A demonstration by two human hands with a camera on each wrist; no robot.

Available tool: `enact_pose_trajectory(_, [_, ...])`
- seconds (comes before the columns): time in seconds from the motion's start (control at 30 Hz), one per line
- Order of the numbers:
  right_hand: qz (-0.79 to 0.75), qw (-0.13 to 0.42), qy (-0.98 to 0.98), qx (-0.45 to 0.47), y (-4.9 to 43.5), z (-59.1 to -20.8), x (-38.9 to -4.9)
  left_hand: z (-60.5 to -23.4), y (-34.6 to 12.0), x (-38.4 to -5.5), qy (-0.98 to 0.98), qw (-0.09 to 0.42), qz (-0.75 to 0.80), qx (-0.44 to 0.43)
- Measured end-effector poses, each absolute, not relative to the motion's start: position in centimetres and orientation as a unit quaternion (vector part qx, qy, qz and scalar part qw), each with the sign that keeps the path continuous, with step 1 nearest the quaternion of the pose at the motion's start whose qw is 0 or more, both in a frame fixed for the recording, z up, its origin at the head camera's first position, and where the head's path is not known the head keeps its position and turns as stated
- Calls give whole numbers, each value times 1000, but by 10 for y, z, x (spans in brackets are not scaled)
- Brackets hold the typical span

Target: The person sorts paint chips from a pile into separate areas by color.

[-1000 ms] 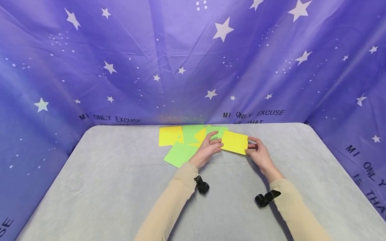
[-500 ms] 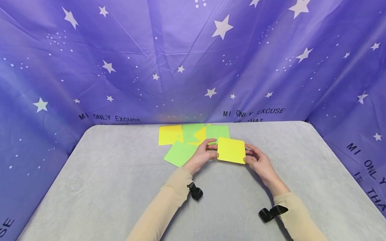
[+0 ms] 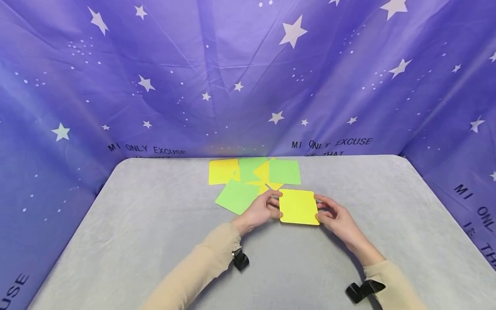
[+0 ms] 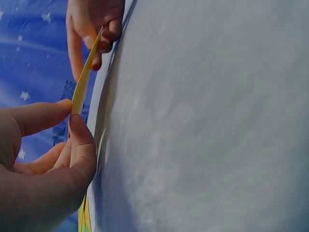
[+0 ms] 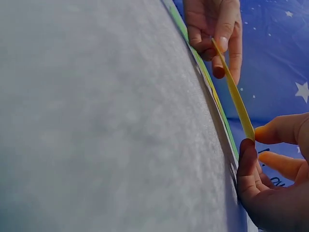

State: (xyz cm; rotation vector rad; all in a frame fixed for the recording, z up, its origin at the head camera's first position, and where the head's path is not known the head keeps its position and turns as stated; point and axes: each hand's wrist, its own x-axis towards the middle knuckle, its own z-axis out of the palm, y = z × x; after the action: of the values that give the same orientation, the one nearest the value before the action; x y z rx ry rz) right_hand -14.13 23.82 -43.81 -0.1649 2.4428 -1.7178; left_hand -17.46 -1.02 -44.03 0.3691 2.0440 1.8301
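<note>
A thin, square yellow card (image 3: 299, 207) with rounded corners is held a little above the table between both hands. My left hand (image 3: 258, 212) pinches its left edge with thumb and fingers. On the opposite edge, my right hand (image 3: 340, 218) pinches it the same way. Both wrist views show the yellow card (image 4: 85, 79) nearly edge-on, raised off the surface. Behind the hands lie overlapping cards: a yellow card (image 3: 222, 171) at the left, a green card (image 3: 249, 169) beside it, and another green card (image 3: 284, 172) at the right. A tilted green card (image 3: 235, 196) lies nearer, partly behind the left hand.
The grey-covered table (image 3: 155, 249) runs back to a purple star-printed curtain (image 3: 174, 77) that also hangs along both sides. A black wrist camera (image 3: 241, 259) sits on the left cuff and another black camera (image 3: 364, 291) on the right.
Both hands have drawn the yellow card nearer to me, away from the other cards. The green card at the right, partly covered before, now shows fully.
</note>
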Motion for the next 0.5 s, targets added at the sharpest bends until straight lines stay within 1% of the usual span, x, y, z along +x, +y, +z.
enact_pose_trajectory(0.27, [-526,14,839,-140,243,-438,-126,-441,-4,-154,740,179,635,133])
enact_pose_trajectory(0.37, [-518,8,843,-146,245,-439,-122,-442,-1,-148,740,173,637,132])
enact_pose_trajectory(0.5, [-507,17,849,-149,250,-438,-117,-442,3,-142,741,173,636,129])
